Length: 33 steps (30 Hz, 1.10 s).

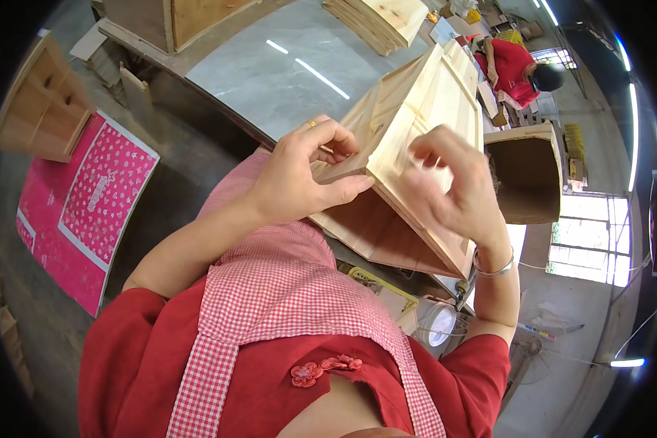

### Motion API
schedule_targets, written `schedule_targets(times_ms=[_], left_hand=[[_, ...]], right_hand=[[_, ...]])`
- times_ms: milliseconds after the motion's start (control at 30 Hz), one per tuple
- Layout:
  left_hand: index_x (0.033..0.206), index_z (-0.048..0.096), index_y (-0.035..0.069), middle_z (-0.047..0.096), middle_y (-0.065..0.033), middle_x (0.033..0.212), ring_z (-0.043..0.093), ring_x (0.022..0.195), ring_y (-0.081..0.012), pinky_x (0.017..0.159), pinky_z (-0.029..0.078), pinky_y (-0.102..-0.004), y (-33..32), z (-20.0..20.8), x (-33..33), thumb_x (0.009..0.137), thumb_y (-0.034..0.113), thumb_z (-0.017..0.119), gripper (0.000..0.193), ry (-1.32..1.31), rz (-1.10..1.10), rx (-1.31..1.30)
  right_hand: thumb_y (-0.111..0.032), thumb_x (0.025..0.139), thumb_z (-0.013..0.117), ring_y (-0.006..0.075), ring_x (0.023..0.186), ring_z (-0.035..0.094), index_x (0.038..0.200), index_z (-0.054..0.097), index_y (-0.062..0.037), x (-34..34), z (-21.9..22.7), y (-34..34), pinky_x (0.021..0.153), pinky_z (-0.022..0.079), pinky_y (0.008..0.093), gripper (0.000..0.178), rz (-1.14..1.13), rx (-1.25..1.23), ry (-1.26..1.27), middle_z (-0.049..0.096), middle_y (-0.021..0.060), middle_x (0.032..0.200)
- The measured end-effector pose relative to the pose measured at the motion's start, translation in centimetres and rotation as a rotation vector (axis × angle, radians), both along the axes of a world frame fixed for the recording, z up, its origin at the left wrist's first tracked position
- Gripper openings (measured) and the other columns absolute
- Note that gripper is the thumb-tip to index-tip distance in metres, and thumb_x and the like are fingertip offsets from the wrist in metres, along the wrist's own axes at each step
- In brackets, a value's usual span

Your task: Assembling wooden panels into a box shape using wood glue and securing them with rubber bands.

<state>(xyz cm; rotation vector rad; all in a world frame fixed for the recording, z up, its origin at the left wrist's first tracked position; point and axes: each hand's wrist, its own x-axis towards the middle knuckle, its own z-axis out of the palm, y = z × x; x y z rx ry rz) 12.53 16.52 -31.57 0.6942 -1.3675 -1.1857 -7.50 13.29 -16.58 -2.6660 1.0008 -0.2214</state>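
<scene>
A pale wooden box (439, 98) with an open end towards me rests tilted on the table, with raised strips along its upper panel. My left hand (306, 175) holds its near left corner, the thumb along the rim and the other fingers curled against the side panel. Over the near right part of the box is my right hand (456, 182), its fingers bent and smeared by motion. Whether it touches the wood or pinches something small cannot be made out.
The glossy grey tabletop (270, 80) carries a stack of wooden panels (378, 22). An open cardboard box (524, 175) stands at right, a white bucket (436, 325) below. A pink printed sheet (66, 219) and a wooden cabinet (44, 102) are left. Another person (515, 69) works far right.
</scene>
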Motion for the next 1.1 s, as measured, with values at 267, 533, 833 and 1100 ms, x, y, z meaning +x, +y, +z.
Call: schedule_targets(times_ms=[267, 533, 833, 1100], left_hand=[[0.11, 0.058, -0.005, 0.055, -0.0072, 0.106, 0.057, 0.094, -0.0121, 0.086, 0.051, -0.0261, -0.3, 0.4, 0.3, 0.078, -0.001, 0.074, 0.035, -0.01, -0.014, -0.016], [0.111, 0.062, -0.002, 0.059, -0.007, 0.106, 0.062, 0.096, -0.0148, 0.085, 0.053, -0.0279, -0.5, 0.3, 0.1, 0.077, 0.005, 0.079, 0.039, 0.03, -0.021, 0.06], [0.152, 0.03, 0.002, 0.052, -0.0082, 0.126, 0.055, 0.113, -0.017, 0.096, 0.044, -0.0296, 0.2, 0.9, -0.3, 0.087, 0.0, 0.063, 0.073, -0.142, 0.011, 0.032], [0.146, 0.039, -0.003, 0.043, -0.0125, 0.146, 0.044, 0.133, -0.0228, 0.112, 0.031, -0.0367, -0.4, -1.5, 2.0, 0.096, 0.005, 0.055, 0.053, -0.186, -0.008, -0.028]], right_hand=[[-0.008, 0.088, 0.065, 0.0364, 0.074, 0.062, 0.088, 0.064, -0.0009, -4.6, -2.7, -6.9, 0.067, 0.049, 0.0417, 0.007, -0.197, -0.251, 0.023, 0.063, 0.0154, 0.083], [-0.018, 0.092, 0.065, 0.0236, 0.058, 0.048, 0.085, 0.062, -0.0007, -7.6, -3.5, -14.6, 0.058, 0.042, 0.0343, 0.019, -0.248, -0.202, 0.016, 0.055, 0.0127, 0.065], [-0.026, 0.093, 0.065, 0.0217, 0.061, 0.054, 0.09, 0.067, -0.0005, -27.2, -3.5, -8.6, 0.06, 0.045, 0.0344, 0.026, -0.72, -0.445, -0.24, 0.061, 0.0127, 0.07], [-0.015, 0.086, 0.062, 0.0354, 0.082, 0.066, 0.098, 0.07, -0.0082, -39.7, -21.8, -5.2, 0.073, 0.052, 0.0445, 0.016, -1.164, -0.273, -0.098, 0.067, 0.0144, 0.089]])
